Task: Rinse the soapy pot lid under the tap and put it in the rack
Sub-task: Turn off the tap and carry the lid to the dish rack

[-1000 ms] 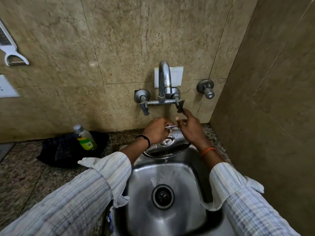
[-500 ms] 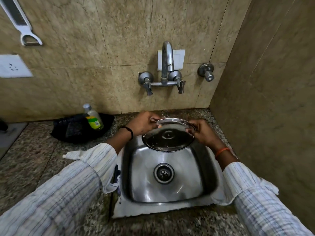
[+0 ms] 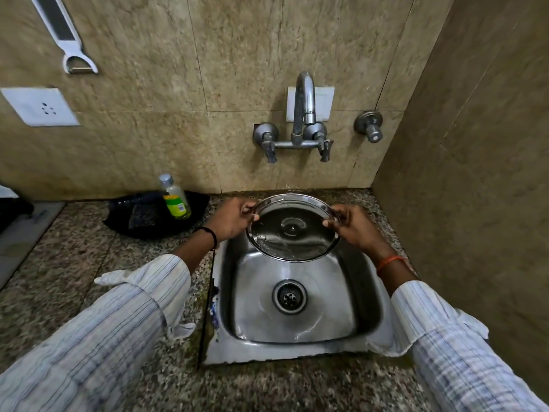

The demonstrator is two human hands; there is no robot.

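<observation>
A round steel pot lid (image 3: 292, 228) is held tilted over the back of the steel sink (image 3: 300, 334), its wet inner face turned toward me. My left hand (image 3: 234, 217) pinches its left rim and my right hand (image 3: 352, 226) pinches its right rim. The tap (image 3: 304, 110) is mounted on the wall above, and no water stream shows from its spout. No rack is in view.
A bottle of green liquid (image 3: 175, 197) stands on a black tray (image 3: 154, 214) left of the sink. A wall valve (image 3: 370, 127) sits right of the tap. A white peeler (image 3: 64, 37) and a socket (image 3: 40, 107) are on the left wall. A side wall closes the right.
My right hand left the tap handle and took the lid's right rim. The lid came away from under the spout and is now tilted up between both hands.
</observation>
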